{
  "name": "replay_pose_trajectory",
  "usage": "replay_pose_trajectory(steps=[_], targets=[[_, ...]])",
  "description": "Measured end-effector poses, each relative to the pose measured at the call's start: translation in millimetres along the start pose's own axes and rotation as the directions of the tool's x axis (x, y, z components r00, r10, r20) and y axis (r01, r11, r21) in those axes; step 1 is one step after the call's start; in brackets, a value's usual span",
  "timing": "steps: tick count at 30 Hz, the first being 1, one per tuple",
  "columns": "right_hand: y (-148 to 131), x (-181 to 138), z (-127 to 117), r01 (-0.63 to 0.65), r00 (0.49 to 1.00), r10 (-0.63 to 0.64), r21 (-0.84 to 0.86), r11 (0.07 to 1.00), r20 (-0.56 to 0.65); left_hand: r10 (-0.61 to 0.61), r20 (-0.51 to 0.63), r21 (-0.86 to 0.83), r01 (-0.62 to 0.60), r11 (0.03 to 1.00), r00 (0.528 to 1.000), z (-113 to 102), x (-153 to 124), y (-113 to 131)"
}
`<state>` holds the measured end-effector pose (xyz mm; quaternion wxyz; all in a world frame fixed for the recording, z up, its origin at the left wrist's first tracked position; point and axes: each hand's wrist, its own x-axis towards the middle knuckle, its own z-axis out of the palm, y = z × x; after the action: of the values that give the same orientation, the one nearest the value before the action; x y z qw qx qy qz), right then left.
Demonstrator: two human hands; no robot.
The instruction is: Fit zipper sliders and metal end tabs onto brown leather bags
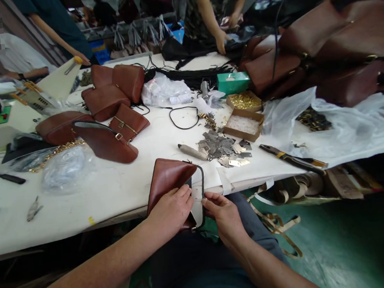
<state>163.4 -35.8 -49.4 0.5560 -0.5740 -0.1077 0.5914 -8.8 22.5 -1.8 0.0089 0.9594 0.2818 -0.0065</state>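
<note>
A brown leather bag (168, 175) hangs over the near edge of the white table (115, 192), its open mouth with black trim turned to the right. My left hand (173, 209) lies on the bag's side with fingers curled over it, holding it. My right hand (223, 213) pinches the bag's opening edge near the pale lining, fingers pressed together. A heap of small metal plates (221, 148) and an awl-like tool (193, 152) lie just beyond the bag.
Several more brown bags (109, 102) sit at the left and back. Cardboard boxes of small hardware (244, 123), a green box (232, 82), a cutter knife (291, 158), plastic bags (340, 129) and black straps lie on the table. Other people stand and sit at the far side.
</note>
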Motion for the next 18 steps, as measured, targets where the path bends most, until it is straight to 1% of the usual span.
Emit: replay_pose_trajectory(steps=[3, 8, 10, 12, 14, 16, 17, 18], targets=[[2, -4, -5, -0.010, 1.000, 0.010, -0.003, 1.000, 0.016, -0.018, 0.016, -0.059, 0.019, 0.998, 1.000, -6, -5, 7], [8, -5, -11, -0.104, 0.994, 0.102, 0.073, 0.992, 0.032, -0.014, 0.059, -0.095, 0.019, 0.995, 0.998, -8, -8, 15], [12, -1, -12, -0.114, 0.993, 0.111, 0.084, 0.990, 0.037, -0.010, 0.082, -0.094, 0.018, 0.995, 0.997, -7, -5, 15], [14, 2, -15, -0.103, 0.993, 0.099, 0.054, 0.993, 0.062, -0.005, 0.101, -0.106, 0.015, 0.994, 0.995, -7, -2, 14], [10, 5, -22, -0.064, 0.990, 0.072, -0.063, 0.996, 0.125, 0.007, 0.119, -0.122, 0.008, 0.992, 0.993, -7, -2, 12], [-5, 8, -32, 0.042, 0.981, 0.012, -0.274, 0.961, 0.192, 0.013, 0.131, -0.135, 0.005, 0.991, 0.991, -7, -3, 11], [-17, 11, -40, 0.132, 0.976, -0.050, -0.395, 0.909, 0.212, 0.014, 0.132, -0.142, 0.005, 0.990, 0.991, -7, -4, 10], [-31, 15, -47, 0.236, 0.965, -0.140, -0.509, 0.828, 0.220, 0.012, 0.128, -0.152, 0.007, 0.988, 0.992, -5, -5, 9]])
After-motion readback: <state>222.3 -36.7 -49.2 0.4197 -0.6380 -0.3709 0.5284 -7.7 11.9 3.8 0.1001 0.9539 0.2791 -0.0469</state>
